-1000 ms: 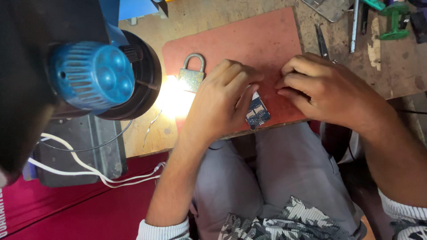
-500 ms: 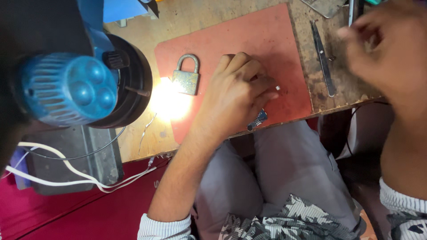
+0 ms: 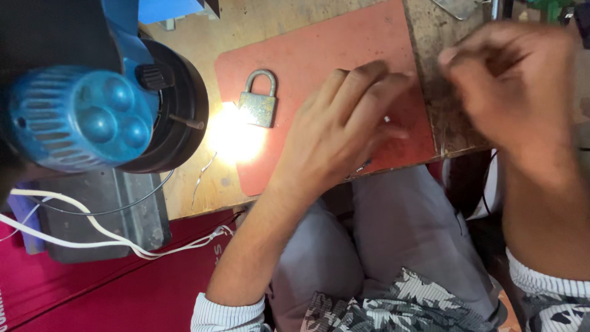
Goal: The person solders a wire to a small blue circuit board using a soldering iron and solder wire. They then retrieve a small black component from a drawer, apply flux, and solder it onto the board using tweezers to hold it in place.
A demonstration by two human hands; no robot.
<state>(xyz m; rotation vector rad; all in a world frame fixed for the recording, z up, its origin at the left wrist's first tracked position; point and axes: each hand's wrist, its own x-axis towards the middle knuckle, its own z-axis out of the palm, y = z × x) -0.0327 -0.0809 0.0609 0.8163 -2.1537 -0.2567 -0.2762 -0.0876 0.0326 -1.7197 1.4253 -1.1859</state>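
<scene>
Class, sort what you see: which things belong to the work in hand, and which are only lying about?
In hand: left hand pressing a small, mostly hidden object on the red mat; right hand raised, blurred.

Lying about: padlock, blue lamp, white cable.

A: What is under the left hand point(image 3: 344, 132)?
B: Something small, almost fully covered; only a bluish tip shows at the red mat's point(image 3: 319, 43) edge.
A: And the right hand point(image 3: 516, 92)?
B: It is blurred; I cannot tell if its fingers hold anything.
</scene>
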